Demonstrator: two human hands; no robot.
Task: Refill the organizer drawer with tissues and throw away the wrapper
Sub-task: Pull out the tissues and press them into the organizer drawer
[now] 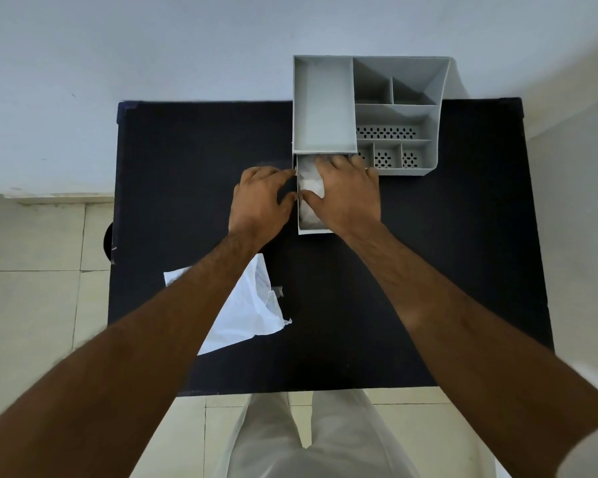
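Observation:
A grey desk organizer (pixel 325 105) stands at the far right of the black table (pixel 187 167). Its small drawer (pixel 313 230) is pulled out toward me and holds white tissues (pixel 309 184). My right hand (pixel 349 194) lies flat over the drawer, fingers spread and pressing on the tissues. My left hand (pixel 261 198) rests against the drawer's left wall, fingertips touching its rim. A crumpled white plastic wrapper (pixel 246 312) lies on the table near me, partly hidden under my left forearm.
The organizer has one large empty compartment and several small ones with perforated floors (pixel 387 132). A pale wall stands behind the table. Tiled floor (pixel 32 305) surrounds it. My legs in light trousers (pixel 308 436) are at the table's near edge.

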